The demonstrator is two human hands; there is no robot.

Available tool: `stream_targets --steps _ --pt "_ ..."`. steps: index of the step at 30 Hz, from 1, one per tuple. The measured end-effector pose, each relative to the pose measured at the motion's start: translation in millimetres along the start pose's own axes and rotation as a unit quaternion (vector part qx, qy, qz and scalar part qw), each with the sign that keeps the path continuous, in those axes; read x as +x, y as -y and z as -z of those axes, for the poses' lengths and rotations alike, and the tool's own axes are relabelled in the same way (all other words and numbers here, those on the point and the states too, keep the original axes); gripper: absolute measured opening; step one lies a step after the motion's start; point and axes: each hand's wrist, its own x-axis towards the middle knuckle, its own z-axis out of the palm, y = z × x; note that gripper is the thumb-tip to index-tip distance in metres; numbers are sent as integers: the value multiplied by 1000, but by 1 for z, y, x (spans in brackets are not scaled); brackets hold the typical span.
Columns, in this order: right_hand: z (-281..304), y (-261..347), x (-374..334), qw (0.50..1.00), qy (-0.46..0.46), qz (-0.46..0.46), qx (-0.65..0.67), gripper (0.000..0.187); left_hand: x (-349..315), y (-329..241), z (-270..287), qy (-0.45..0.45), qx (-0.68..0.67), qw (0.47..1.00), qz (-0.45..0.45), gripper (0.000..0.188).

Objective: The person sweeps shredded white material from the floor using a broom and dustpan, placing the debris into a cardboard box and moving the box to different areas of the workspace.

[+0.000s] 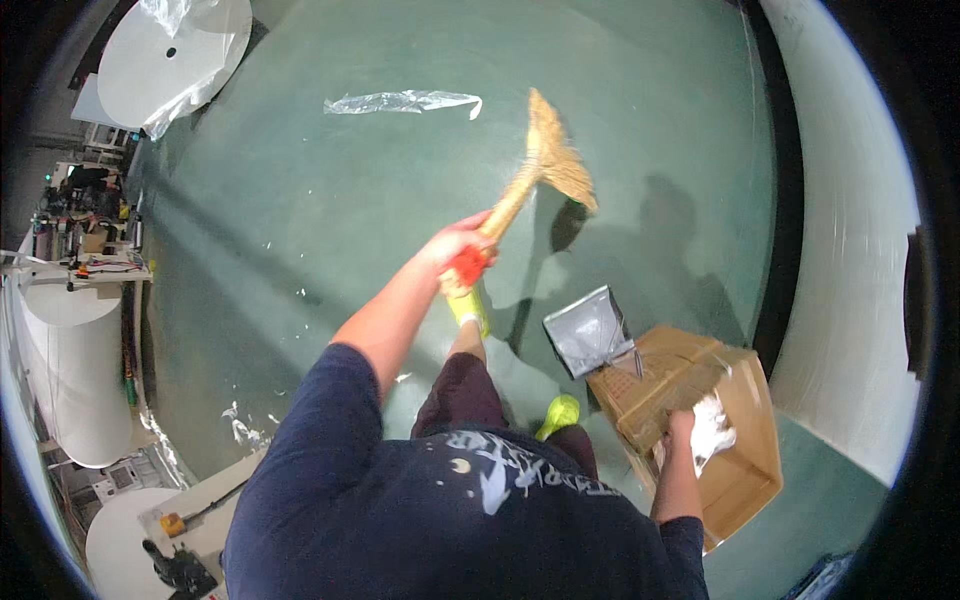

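Observation:
In my left hand (pixel 465 252), fingers wrapped round its handle, is a short straw broom (pixel 512 200) with red on the grip. Its fanned bristles (pixel 560 165) point away from me above the green floor. On the right, my closed right hand (pixel 681 426) is at the inner edge of an open brown cardboard box (pixel 640 405), seemingly gripping it, though the fingertips are hidden. Crumpled white material (pixel 711 432) is inside the box, beside that hand. Touching the box's far left corner is a grey dustpan (pixel 590 335).
A strip of clear plastic film (pixel 400 102) lies on the floor ahead. White scraps (pixel 245 427) are scattered to the left. Large white rolls (pixel 75 370) and a machine (pixel 95 225) line the left side. A big wrapped roll (pixel 850 220) stands along the right.

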Motion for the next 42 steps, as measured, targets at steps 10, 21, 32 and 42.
stream_targets --steps 10,21,32,42 --pt "-127 198 -35 992 30 -28 118 36 171 -110 159 -88 -66 992 63 50" --pt "-362 440 -64 978 196 41 -55 28 -81 -38 332 -329 -270 905 -15 54" --pt "-587 562 -116 909 331 134 -213 21 -330 97 293 -622 -325 712 7 52" --pt "-766 614 -112 822 481 133 -274 23 -365 132 195 -689 -194 662 225 83"
